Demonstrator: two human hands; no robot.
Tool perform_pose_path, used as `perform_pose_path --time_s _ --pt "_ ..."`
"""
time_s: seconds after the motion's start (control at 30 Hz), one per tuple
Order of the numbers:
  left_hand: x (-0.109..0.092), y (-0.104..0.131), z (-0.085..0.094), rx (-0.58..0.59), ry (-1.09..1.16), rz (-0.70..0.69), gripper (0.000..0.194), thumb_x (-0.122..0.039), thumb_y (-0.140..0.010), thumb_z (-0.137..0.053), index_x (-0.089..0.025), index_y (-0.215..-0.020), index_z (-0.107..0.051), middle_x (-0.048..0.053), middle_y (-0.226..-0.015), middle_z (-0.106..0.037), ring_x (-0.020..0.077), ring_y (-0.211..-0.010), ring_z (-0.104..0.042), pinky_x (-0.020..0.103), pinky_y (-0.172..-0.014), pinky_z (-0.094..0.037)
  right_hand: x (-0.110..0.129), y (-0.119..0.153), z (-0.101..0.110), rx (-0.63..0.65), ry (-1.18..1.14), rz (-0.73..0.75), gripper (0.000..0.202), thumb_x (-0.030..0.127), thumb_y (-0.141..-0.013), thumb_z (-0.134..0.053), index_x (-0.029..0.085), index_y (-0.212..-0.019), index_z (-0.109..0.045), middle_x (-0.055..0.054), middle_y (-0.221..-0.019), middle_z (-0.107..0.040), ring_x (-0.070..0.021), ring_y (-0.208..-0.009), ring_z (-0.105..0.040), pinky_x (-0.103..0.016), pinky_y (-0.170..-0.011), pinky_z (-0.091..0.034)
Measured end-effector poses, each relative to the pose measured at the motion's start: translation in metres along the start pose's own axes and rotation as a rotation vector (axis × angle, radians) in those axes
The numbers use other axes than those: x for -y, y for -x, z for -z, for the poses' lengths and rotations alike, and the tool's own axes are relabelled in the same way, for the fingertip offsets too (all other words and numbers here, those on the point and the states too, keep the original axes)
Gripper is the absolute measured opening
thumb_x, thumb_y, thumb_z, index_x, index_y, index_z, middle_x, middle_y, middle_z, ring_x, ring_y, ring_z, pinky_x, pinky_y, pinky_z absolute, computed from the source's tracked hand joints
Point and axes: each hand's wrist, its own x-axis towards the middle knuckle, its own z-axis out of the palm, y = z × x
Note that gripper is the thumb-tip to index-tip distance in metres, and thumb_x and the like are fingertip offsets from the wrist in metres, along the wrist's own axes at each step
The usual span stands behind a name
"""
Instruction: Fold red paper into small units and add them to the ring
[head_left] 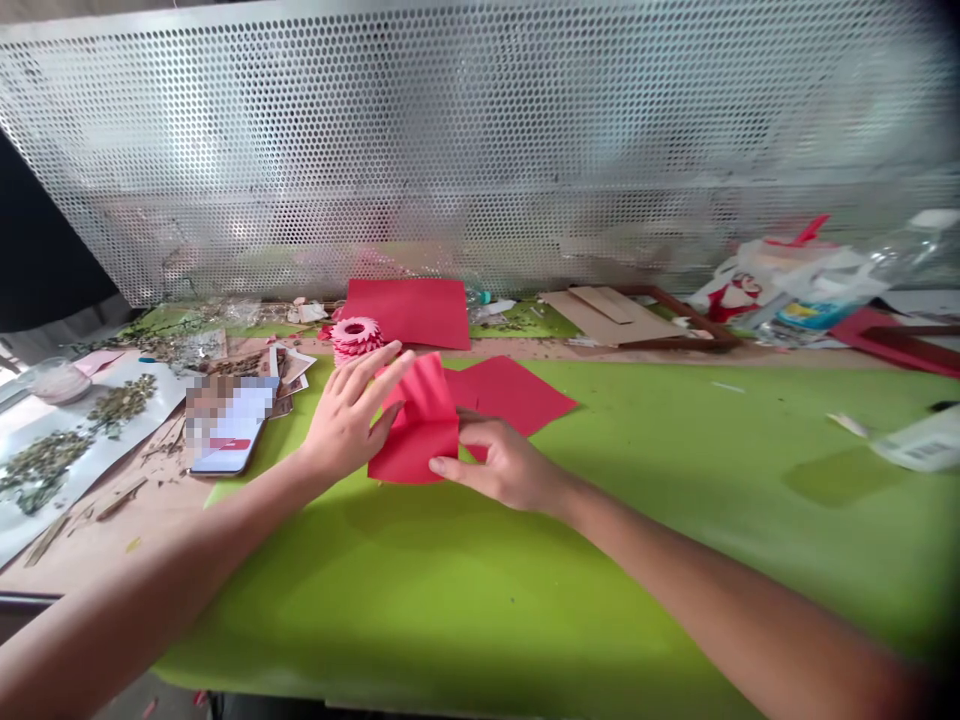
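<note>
A craft workspace — red paper sheets point(409, 312), dried plant bits point(124, 402), cluttered green-topped table point(637, 560).

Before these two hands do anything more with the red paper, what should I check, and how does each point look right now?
1. Right hand has a grip on the folded red paper: ok, its thumb is in front at the right edge.
2. Left hand is at the same paper: ok, at its upper left, fingers spread.
3. Edges of the folded paper line up: cannot tell, the hands cover part of them.
4. Folded paper lies flat: not ok, its upper part stands raised.
5. Phone is out from under the hands: ok, it lies to their left.
</note>
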Motion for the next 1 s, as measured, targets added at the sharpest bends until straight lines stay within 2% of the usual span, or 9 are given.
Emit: perform_pose_path --time_s 0.13,0.27,0.37,0.47,0.57,0.7,0.77,0.87,1.0 --pt "0.002 -0.002 0.007 0.154 0.128 -0.111 0.048 -0.018 -0.097 -0.048 -0.027 -0.144 -0.044 0.010 -0.148 -0.050 0.0265 -0.137 -0.045 0.047 -0.112 -0.038 0.006 0.003 0.001 0.074 0.089 0.036 0.018 0.029 -0.095 -0.057 0.019 -0.088 -0.071 -0.006 -0.106 -0.072 -0.0192 -0.103 -0.065 -0.030 -0.092 -0.052" --pt "0.000 -0.002 0.014 0.368 0.275 -0.025 0.073 -0.047 -0.089 -0.062 -0.019 -0.150 -0.033 0.015 -0.144 -0.053 0.0310 -0.130 -0.052 0.048 -0.110 -0.041 0.000 0.005 0.000 0.058 0.234 0.109 0.016 0.028 -0.092 -0.062 0.019 -0.084 -0.072 -0.008 -0.101 -0.072 -0.0218 -0.104 -0.064 -0.034 -0.092 -0.052" --pt "-0.001 -0.001 0.016 0.428 0.285 0.048 0.079 -0.055 -0.082 -0.067 -0.020 -0.147 -0.038 0.016 -0.135 -0.061 0.0326 -0.119 -0.060 0.048 -0.103 -0.046 -0.010 0.005 -0.002 0.003 0.272 0.161 0.017 0.029 -0.091 -0.063 0.019 -0.081 -0.072 -0.009 -0.101 -0.070 -0.0226 -0.100 -0.065 -0.034 -0.087 -0.054" --pt "-0.001 0.000 0.015 0.412 0.275 0.079 0.071 -0.056 -0.079 -0.071 -0.019 -0.136 -0.049 0.014 -0.124 -0.067 0.0314 -0.109 -0.065 0.044 -0.096 -0.051 -0.016 0.004 -0.002 -0.041 0.297 0.197 0.014 0.028 -0.092 -0.063 0.020 -0.087 -0.072 -0.009 -0.104 -0.070 -0.0225 -0.098 -0.066 -0.035 -0.085 -0.055" --pt "0.000 0.000 0.014 0.358 0.239 0.065 0.046 -0.048 -0.083 -0.069 -0.019 -0.118 -0.061 0.010 -0.104 -0.073 0.0260 -0.091 -0.069 0.038 -0.082 -0.054 -0.015 0.003 0.004 -0.088 0.372 0.232 0.011 0.028 -0.091 -0.064 0.019 -0.095 -0.070 -0.009 -0.102 -0.070 -0.0227 -0.096 -0.065 -0.037 -0.085 -0.054" --pt "0.000 0.000 0.013 0.273 0.108 -0.026 0.025 -0.037 -0.088 -0.066 -0.019 -0.106 -0.066 0.006 -0.094 -0.074 0.0220 -0.082 -0.068 0.035 -0.078 -0.051 -0.005 0.002 0.016 -0.316 0.440 0.289 0.008 0.027 -0.088 -0.066 0.019 -0.089 -0.064 -0.008 -0.092 -0.069 -0.0221 -0.090 -0.065 -0.038 -0.083 -0.054" --pt "-0.002 0.000 0.013 0.234 0.060 -0.066 0.023 -0.036 -0.089 -0.065 -0.019 -0.104 -0.067 0.005 -0.090 -0.074 0.0206 -0.078 -0.067 0.034 -0.076 -0.050 0.000 0.002 0.016 -0.376 0.458 0.324 0.015 0.028 -0.086 -0.069 0.019 -0.097 -0.063 -0.008 -0.097 -0.069 -0.0224 -0.095 -0.065 -0.038 -0.085 -0.054" --pt "-0.008 0.001 0.014 0.197 0.033 -0.104 0.020 -0.037 -0.091 -0.064 -0.019 -0.099 -0.068 0.002 -0.083 -0.073 0.0183 -0.072 -0.066 0.032 -0.071 -0.048 0.002 0.003 0.011 -0.306 0.534 0.398 0.027 0.027 -0.086 -0.072 0.020 -0.110 -0.062 -0.007 -0.104 -0.072 -0.0224 -0.099 -0.066 -0.038 -0.088 -0.053" --pt "-0.016 0.000 0.017 0.169 0.049 -0.112 0.024 -0.042 -0.089 -0.066 -0.020 -0.096 -0.069 0.001 -0.081 -0.074 0.0176 -0.071 -0.066 0.031 -0.069 -0.047 0.001 0.003 0.007 -0.277 0.602 0.442 0.007 0.020 -0.091 -0.066 0.019 -0.098 -0.067 -0.004 -0.090 -0.075 -0.0188 -0.083 -0.068 -0.034 -0.075 -0.051"
